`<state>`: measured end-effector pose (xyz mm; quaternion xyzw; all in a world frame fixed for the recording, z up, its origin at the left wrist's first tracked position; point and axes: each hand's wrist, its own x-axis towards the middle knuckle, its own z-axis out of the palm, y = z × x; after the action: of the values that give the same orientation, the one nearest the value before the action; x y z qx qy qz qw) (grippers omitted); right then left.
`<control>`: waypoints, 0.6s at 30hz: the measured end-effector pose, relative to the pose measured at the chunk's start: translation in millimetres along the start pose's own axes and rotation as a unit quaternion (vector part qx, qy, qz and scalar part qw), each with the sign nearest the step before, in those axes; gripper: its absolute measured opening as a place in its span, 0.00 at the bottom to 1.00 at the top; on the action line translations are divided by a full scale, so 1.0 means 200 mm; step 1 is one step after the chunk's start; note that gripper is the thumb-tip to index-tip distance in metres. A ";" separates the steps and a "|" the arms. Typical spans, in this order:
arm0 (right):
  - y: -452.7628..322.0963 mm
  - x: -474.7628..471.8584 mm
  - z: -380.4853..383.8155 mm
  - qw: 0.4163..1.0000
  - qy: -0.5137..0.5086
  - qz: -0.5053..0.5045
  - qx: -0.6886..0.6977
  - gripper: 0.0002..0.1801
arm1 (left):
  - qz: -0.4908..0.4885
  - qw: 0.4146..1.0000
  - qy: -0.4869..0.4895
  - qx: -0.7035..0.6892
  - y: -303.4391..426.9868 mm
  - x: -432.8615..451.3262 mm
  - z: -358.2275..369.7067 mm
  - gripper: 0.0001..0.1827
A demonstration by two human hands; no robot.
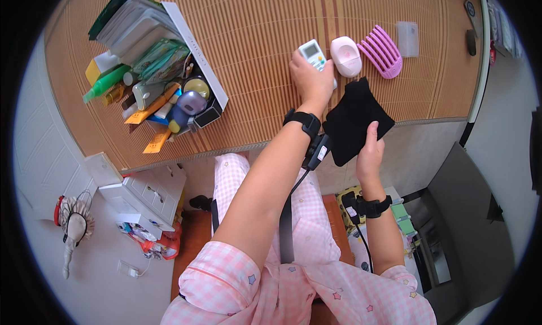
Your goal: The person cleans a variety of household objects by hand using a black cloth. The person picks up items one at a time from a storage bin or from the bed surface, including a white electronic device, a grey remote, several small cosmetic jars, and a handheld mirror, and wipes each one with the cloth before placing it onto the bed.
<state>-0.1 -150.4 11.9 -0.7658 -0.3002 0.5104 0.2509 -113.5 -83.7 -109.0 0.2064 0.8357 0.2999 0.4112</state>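
My left hand (pixel 311 81) grips a white remote control (pixel 312 54) with a small screen and coloured buttons, over the bamboo mat (pixel 262 41). In my right hand (pixel 370 160) is a piece of black cloth (pixel 358 122), pinched at its lower right edge with the thumb on top. The cloth hangs over the front edge of the mat, just right of my left wrist. Beyond it lie a pale pink rounded case (pixel 346 57) and a pink plastic comb-like piece (pixel 383 54) with long curved teeth. A small clear plastic packet (pixel 407 39) lies farther right.
At the left, a white box (pixel 194 56) is packed with tubes, bottles and packets. A dark watch-like item (pixel 470 11) and a small dark object (pixel 471 42) lie near the mat's right edge. A white drawer cabinet (pixel 148 189) stands below left. Cables run from both wrist straps.
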 end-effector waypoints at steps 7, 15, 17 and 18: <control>-0.06 -0.22 0.16 0.995 -0.085 -0.043 0.008 0.28 | 0.154 0.983 0.095 -0.009 -0.08 -0.13 -0.53 0.21; -0.01 -0.29 0.45 0.985 -0.172 -0.013 0.032 0.25 | 0.112 0.953 0.104 0.261 -0.33 -0.05 -1.17 0.29; 0.02 -0.29 0.49 0.984 -0.171 -0.020 0.054 0.24 | 0.135 0.950 0.049 0.278 -0.35 -0.02 -1.16 0.29; 0.05 -0.26 0.49 0.983 -0.177 -0.013 0.038 0.24 | 0.150 0.946 0.023 0.285 -0.35 0.02 -1.17 0.29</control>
<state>-105.6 -186.6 3.2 -0.6492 -0.3302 0.6456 0.2296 -311.6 -210.2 -45.5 0.4310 0.8548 0.1119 0.2664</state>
